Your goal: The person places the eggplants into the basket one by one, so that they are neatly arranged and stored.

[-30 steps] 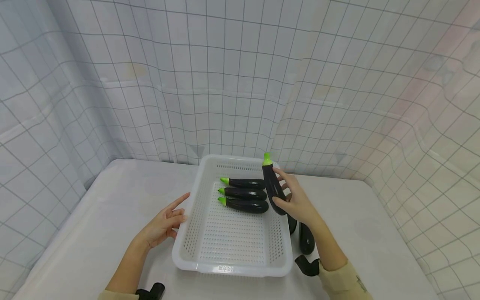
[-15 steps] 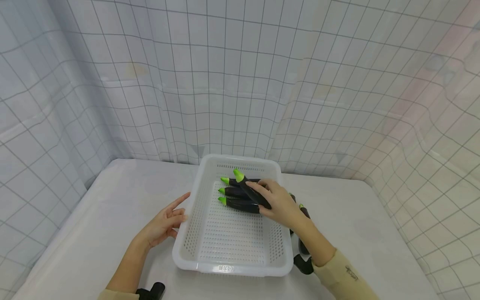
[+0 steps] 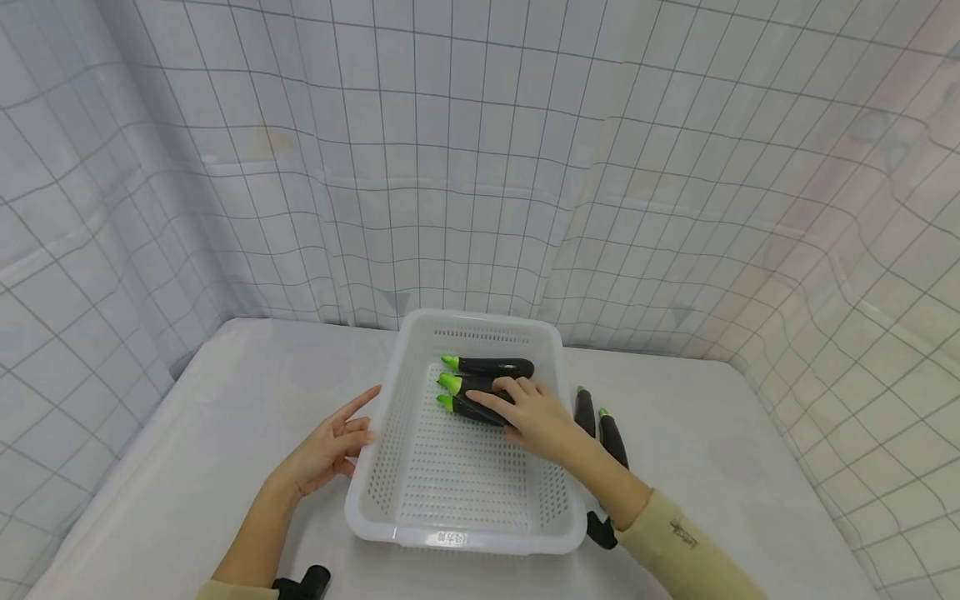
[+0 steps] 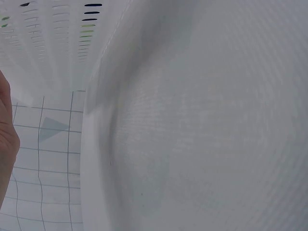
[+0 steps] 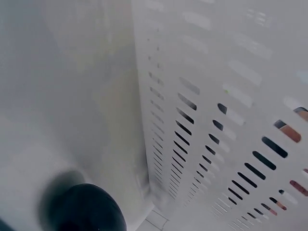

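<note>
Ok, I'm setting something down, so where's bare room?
Free: inside the white perforated plastic basket, between its near rim and the glossy black, green-tipped eggplants; the flat white table left of the left hand; also right of the two eggplants outside. Crowded: the basket's far half, around the right hand, and beside its right wall.

White grid-lined sheeting (image 3: pixel 480 167) on three sides, pinkish at right; white table (image 3: pixel 720 450).

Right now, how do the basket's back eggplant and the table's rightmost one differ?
The back eggplant lies crosswise in the basket, green tip to the left; the rightmost eggplant lies on the table, green tip at its far end. The back one shows whole; the right forearm partly hides the rightmost. Both have dark bodies.
</note>
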`<state>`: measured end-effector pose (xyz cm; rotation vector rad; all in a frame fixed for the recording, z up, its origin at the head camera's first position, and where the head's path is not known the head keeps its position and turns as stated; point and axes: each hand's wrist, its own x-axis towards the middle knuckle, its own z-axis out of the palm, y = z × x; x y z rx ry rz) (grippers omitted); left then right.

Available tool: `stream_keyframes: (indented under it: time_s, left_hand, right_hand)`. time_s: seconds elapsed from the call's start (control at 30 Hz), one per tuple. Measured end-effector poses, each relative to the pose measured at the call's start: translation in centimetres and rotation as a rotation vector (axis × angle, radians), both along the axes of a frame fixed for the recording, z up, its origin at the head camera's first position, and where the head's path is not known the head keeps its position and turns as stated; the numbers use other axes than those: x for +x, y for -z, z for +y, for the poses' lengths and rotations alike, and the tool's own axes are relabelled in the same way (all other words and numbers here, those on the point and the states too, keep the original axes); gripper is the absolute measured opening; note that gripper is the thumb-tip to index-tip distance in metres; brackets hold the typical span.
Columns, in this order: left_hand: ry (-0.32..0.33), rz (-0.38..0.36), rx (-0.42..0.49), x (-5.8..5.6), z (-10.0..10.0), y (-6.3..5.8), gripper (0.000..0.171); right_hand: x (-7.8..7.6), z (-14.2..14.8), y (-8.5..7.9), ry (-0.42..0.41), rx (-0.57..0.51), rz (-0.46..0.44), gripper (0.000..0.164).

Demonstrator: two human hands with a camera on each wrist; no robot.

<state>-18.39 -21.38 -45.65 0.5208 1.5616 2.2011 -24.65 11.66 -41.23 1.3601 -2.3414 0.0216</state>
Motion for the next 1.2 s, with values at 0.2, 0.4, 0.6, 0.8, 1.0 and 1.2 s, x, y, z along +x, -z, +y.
stream_keyframes:
  time_s: [0.2,0.4,0.6,0.8,1.0,1.2]
  left_hand:
    - [-0.006,-0.002,-0.008,0.0,0.0,0.0,0.069]
    - [-0.008,-0.007,-0.005,0.0,0.1,0.0,0.069]
    - [-0.005,-0.01,0.002,0.0,0.1,-0.1,0.07]
    - [0.002,-0.006,0.013,0.1,0.1,0.0,0.07]
    - [0.001,0.003,0.012,0.1,0.0,0.0,0.069]
    - [0.004,0.003,0.017,0.0,0.1,0.0,0.069]
  right_hand:
    - [-0.1,-0.3,0.7,-0.036,0.032,0.028,0.068]
    - [-0.2,-0.4,1.5,-0.024,0.111,0.002,0.068]
    - [-0.3,-0.4,1.9,-0.008,0.183,-0.016,0.066]
    - [-0.2,-0.6,2.1,0.002,0.23,-0.049,0.066]
    - [0.2,-0.8,1.9,0.026,0.296,-0.092,0.063]
    - [0.3,-1.0,2.1,0.034,0.333,-0.098,0.063]
